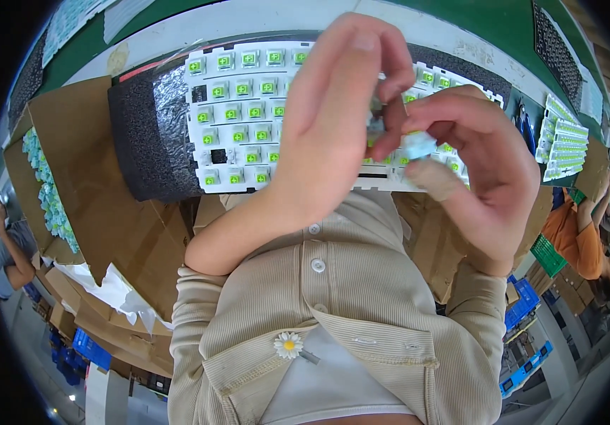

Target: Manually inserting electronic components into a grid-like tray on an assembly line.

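A white keyboard plate studded with several green switches lies on a black foam pad in front of me. Both hands are raised above its right half. My right hand pinches a small pale-blue keycap between thumb and fingers. My left hand meets it from the left, fingertips touching the same keycap. The hands hide the plate's middle and right part.
An open cardboard box with pale-blue keycaps stands at the left. More populated keyboard plates sit at the right on the green table. Other people work at the far left and far right. Blue crates stand below.
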Motion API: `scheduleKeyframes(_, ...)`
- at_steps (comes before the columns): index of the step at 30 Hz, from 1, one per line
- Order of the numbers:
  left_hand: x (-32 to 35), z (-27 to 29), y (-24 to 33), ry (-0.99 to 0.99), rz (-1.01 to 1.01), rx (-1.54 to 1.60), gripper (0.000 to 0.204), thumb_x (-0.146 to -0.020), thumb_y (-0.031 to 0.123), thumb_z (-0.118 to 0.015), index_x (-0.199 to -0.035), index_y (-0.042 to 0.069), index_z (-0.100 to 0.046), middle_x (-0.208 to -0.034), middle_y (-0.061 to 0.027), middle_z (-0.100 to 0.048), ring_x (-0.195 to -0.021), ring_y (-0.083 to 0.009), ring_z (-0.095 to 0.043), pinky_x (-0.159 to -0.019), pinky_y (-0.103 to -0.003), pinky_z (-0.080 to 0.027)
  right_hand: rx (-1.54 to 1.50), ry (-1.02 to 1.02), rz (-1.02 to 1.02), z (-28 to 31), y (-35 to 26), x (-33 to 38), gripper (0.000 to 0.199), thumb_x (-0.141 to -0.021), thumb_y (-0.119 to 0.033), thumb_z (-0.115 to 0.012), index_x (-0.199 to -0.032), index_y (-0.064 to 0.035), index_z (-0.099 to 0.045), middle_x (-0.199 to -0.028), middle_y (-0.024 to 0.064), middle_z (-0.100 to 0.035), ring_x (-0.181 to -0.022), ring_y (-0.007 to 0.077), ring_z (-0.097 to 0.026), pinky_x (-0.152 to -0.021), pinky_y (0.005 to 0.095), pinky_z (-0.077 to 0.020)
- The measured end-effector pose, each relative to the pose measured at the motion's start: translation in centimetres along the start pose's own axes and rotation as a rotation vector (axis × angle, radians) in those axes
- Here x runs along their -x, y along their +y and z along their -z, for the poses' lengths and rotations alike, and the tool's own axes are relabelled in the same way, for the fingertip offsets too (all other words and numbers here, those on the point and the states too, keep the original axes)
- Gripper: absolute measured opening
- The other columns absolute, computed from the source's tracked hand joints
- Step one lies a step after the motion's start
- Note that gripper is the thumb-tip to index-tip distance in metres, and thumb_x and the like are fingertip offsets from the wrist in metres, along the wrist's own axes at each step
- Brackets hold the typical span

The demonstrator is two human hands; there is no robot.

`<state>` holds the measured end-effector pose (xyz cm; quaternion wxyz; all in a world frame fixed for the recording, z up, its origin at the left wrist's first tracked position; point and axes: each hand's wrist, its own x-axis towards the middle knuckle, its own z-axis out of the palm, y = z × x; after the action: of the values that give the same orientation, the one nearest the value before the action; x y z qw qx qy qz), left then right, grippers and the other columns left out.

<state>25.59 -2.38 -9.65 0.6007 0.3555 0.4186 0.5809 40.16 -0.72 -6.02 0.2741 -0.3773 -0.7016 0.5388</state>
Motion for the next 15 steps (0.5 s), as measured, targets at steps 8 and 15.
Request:
scheduleKeyframes(8,-0.1,1.7,-0.2,0.089,0.108,0.256,0.021,-0.093,0.021,-0.027,-0.090,0.005,-0.040,-0.075,-0.0031,-0.036,-0.044,-0.0074,-0.030,-0.040,-0.020,-0.022,-0.435,0.093,-0.347,1.1,1.6,1.7,0.026,-0.074,0.004,-0.062,-0.098,0.0047,-0.054,-0.103,0.0146,-0.053,-0.095,0.0193,-0.054,-0.072,0.0253,-0.0488)
scheduleKeyframes(15,0.2,2.2,-0.8,0.011,0.074,0.282,0.020,-0.093,0.021,-0.027,-0.091,0.006,-0.039,-0.075,-0.0028,-0.035,-0.045,-0.0072,-0.029,-0.040,-0.020,-0.022,-0.390,0.212,-0.362,1.7,2.0,3.2,0.028,-0.073,0.011,-0.060,-0.100,0.0048,-0.055,-0.105,0.0118,-0.056,-0.097,0.0167,-0.055,-0.081,0.0272,-0.0477)
